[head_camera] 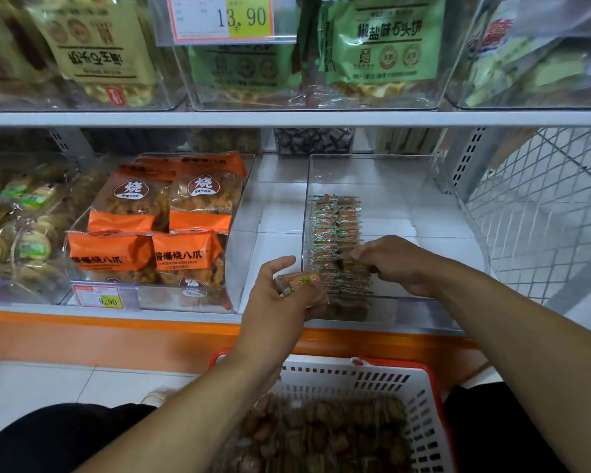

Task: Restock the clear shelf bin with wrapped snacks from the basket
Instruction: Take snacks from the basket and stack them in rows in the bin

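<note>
A clear shelf bin (423, 172) stands on the lower shelf, with two neat rows of small wrapped snacks (335, 227) along its left wall. My right hand (400, 264) is inside the bin and pinches one wrapped snack (357, 266) against the rows. My left hand (280, 295) hovers at the bin's front left corner and grips a few wrapped snacks (301, 285). Below, a white basket (372, 380) with a red rim holds many more wrapped snacks (321, 431).
To the left, another clear bin (239, 213) is full of orange snack bags, with a price tag on its front. The upper shelf carries bins of green and tan bags. A wire mesh panel (543, 206) closes the right side. My knees flank the basket.
</note>
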